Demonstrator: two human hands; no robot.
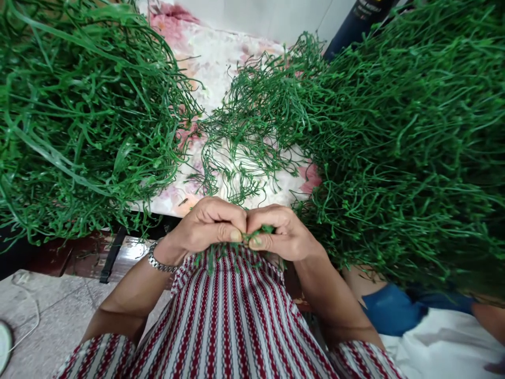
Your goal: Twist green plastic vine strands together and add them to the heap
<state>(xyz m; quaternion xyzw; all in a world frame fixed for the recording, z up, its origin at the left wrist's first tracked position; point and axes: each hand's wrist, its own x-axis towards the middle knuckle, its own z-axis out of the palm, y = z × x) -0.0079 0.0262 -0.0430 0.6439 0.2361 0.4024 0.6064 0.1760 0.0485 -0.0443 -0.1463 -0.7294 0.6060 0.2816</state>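
Observation:
My left hand [215, 223] and my right hand [282, 231] meet in front of my striped clothing, just off the near edge of the table. Thumbs and index fingers of both are pinched together, tip to tip. Between them is a small green stem piece [266, 229], partly hidden by the fingers; some of it sticks out at the right hand. More green bits [215, 253] hang or lie below the fingers, against the cloth. Just beyond the hands, loose thin green stems [244, 173] with small nubbed ends lie scattered on a flowered tablecloth [221, 58].
A tall heap of glossy green stems [90, 116] rises at the left. An even larger heap [414, 131] fills the right side. A dark cylinder [357, 26] leans at the back. Another person's blue garment [394, 308] shows at lower right. A white cord [37, 310] lies on the floor.

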